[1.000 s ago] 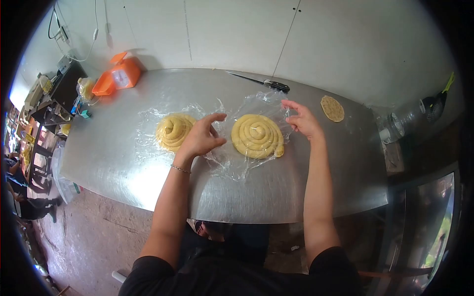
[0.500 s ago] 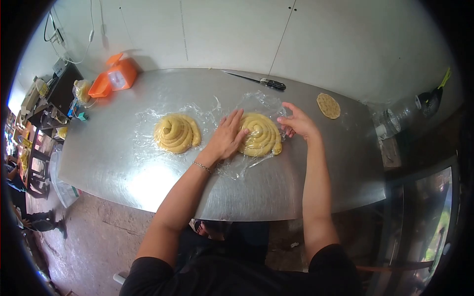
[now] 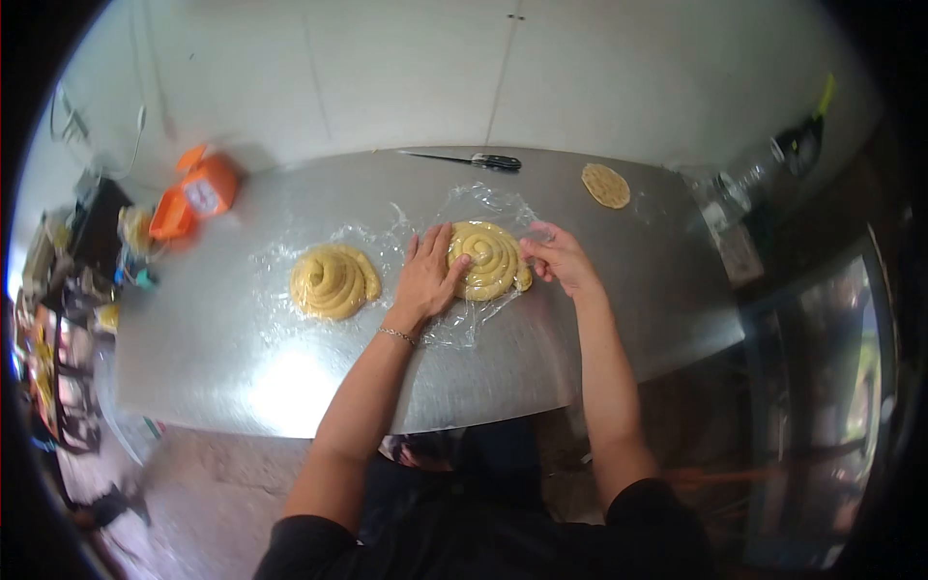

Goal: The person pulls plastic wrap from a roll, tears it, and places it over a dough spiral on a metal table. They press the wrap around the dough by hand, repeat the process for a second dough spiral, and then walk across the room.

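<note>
Our L fingers (image 3: 432,244) splay w/o gripping, R fingers (image 3: 543,253) prob. pinch film (image 3: 476,197), & dough (image 3: 486,257) btwn looks soft: cup underneath.

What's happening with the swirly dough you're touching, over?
Left hand against dough coil. Right hand beside it, at plastic wrap. Knife beyond, clear of hands.

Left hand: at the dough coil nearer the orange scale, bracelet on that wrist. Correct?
One error: the left hand is at the dough coil farther from the orange scale, as the head view shows. The bracelet is on that wrist, as stated.
</note>
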